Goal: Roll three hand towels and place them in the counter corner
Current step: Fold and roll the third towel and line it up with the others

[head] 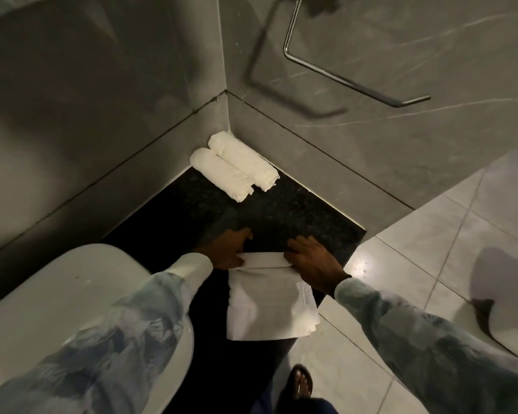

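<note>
Third towel (269, 297) part-rolled at bench (296, 216) edge, overhanging. Left hand (229, 249) and right hand (311, 259) fingers pressed on roll. Risk: uneven pressure, loose roll; slippage floorward.

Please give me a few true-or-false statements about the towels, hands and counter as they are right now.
1. Two rolled towels lie side by side in the counter corner. True.
2. The third towel is fully rolled. False: only its far edge is rolled; the rest lies flat.
3. Both the left hand and the right hand are on the third towel. True.
4. The third towel touches the rolled towels. False: bare counter lies between them.
5. A towel hangs on the wall rail. False: it is bare.
</note>
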A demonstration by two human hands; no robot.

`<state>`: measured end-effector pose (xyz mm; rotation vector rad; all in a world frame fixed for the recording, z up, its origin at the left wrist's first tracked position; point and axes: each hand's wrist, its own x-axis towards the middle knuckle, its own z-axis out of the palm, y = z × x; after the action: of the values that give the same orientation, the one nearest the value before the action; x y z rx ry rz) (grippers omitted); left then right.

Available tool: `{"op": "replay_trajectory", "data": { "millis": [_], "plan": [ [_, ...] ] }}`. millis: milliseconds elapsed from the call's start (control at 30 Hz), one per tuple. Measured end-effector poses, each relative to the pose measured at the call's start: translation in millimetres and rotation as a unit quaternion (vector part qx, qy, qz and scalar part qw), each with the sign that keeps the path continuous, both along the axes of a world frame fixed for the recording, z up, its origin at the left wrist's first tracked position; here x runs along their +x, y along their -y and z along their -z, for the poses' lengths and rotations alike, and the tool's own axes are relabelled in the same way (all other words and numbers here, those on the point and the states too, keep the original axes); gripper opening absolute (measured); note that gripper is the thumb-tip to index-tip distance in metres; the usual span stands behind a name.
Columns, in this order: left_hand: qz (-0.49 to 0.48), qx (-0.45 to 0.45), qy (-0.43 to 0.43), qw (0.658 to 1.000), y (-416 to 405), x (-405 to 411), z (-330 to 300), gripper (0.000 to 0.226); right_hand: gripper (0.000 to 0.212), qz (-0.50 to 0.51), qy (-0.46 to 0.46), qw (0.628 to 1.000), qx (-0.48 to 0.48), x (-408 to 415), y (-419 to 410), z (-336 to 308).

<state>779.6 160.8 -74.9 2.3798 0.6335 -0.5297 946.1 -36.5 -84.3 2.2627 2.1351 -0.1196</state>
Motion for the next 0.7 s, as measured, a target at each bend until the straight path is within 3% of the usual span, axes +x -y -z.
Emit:
{"op": "replay_trajectory", "data": {
  "millis": [133, 233, 367, 500, 633, 700],
  "plan": [
    [-0.012, 0.072, -0.013, 0.997, 19.2, -8.2, 10.6, 0.034, 0.022, 0.028, -0.095, 0.990, -0.105, 1.9, -10.4, -17.9],
    [-0.036, 0.100, 0.006, 0.994, 42.7, -16.2, 11.6, 0.038, 0.028, 0.100, -0.159, 0.962, -0.196, 8.6, -23.9, -37.1],
    [-0.056, 0.169, 0.075, 0.981, 77.1, -33.1, 12.5, 0.037, 0.038, 0.205, -0.185, 0.947, -0.164, 1.0, -20.1, -37.6],
    [-0.059, 0.167, 0.051, 0.983, 97.7, -41.8, 7.7, 0.035, 0.023, 0.161, -0.126, 0.975, -0.088, -23.1, 7.6, -17.3],
    [-0.077, 0.127, 0.026, 0.989, 82.2, -35.5, -16.9, 0.015, 0.018, 0.106, -0.076, 0.991, -0.013, -43.4, 34.5, -2.8],
    [-0.089, 0.101, -0.018, 0.991, 76.0, -36.3, -22.3, 0.033, 0.020, 0.090, -0.059, 0.994, -0.001, -51.6, 43.1, 0.6]
  ]
}}
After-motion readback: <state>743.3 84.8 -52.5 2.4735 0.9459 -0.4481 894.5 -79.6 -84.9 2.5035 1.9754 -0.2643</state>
